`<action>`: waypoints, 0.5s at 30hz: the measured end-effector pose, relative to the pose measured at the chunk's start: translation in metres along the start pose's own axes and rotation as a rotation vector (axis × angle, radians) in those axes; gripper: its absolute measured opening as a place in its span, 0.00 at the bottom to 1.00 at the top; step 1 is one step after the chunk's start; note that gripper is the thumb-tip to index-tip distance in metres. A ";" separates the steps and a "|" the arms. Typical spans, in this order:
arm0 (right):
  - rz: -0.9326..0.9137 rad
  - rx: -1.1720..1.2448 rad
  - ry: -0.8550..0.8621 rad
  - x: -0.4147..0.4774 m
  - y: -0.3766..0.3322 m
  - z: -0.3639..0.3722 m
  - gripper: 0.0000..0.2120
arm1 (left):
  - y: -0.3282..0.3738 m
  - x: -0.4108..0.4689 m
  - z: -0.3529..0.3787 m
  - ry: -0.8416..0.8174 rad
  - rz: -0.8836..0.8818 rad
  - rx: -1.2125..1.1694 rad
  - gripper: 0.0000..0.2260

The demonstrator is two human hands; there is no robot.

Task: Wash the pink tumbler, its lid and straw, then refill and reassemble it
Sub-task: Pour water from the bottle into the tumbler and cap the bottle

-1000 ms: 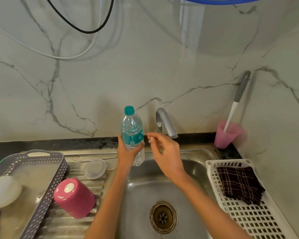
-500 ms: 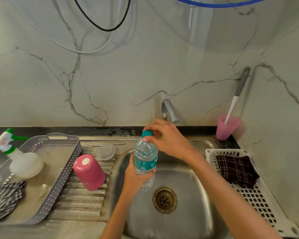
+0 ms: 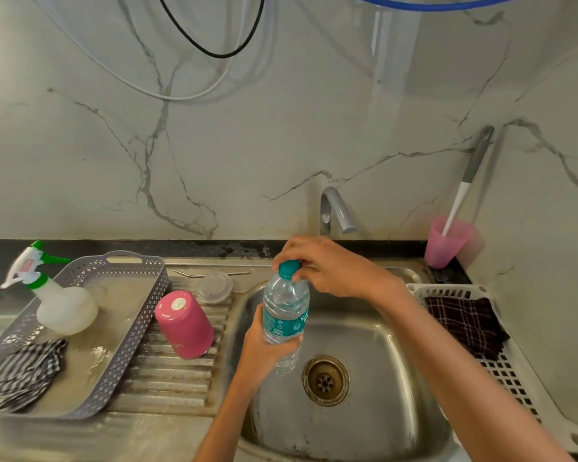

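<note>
— How far has the washing been taken?
— The pink tumbler (image 3: pixel 184 325) is left upside down on the drainboard (image 3: pixel 174 378), lid (image 3: pixel 214 288) and straw (image 3: pixel 211 273) behind it.
— And refilling?
— Not begun: the water bottle (image 3: pixel 285 315) is gripped by the left hand (image 3: pixel 267 351), its cap (image 3: pixel 289 269) pinched by the right hand's (image 3: pixel 327 268) fingers (image 3: pixel 289 253).

left hand (image 3: pixel 264 351): wrapped round lower body of clear plastic water bottle (image 3: pixel 285 315), holding it upright
right hand (image 3: pixel 327 266): fingers pinched on its teal screw cap (image 3: pixel 288 269), forearm angled in from lower right
</note>
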State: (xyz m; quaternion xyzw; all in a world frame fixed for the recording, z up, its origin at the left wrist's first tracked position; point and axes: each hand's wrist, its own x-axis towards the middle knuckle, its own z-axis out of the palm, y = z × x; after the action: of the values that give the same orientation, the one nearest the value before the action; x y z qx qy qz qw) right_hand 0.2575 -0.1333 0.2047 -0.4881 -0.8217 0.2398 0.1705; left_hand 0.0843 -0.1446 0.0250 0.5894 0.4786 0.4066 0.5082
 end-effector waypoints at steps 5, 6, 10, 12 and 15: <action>-0.054 0.174 0.057 0.003 -0.003 -0.005 0.16 | -0.002 -0.005 -0.007 0.013 -0.038 -0.022 0.33; -0.040 0.225 0.104 0.005 -0.003 -0.005 0.16 | -0.003 -0.005 -0.008 0.019 -0.040 -0.029 0.33; 0.135 0.388 0.370 0.018 0.010 0.012 0.14 | -0.005 -0.003 -0.012 0.068 -0.056 -0.074 0.34; 0.253 0.462 0.459 0.031 0.027 0.028 0.13 | -0.006 0.001 -0.014 0.093 -0.059 -0.096 0.36; 0.417 0.521 0.531 0.056 0.063 0.055 0.12 | -0.003 0.012 -0.018 0.116 -0.044 -0.099 0.33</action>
State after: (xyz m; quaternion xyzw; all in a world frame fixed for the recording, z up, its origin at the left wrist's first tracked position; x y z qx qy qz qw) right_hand 0.2492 -0.0707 0.1266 -0.6294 -0.5449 0.3344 0.4417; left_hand 0.0693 -0.1294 0.0251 0.5283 0.4996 0.4519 0.5168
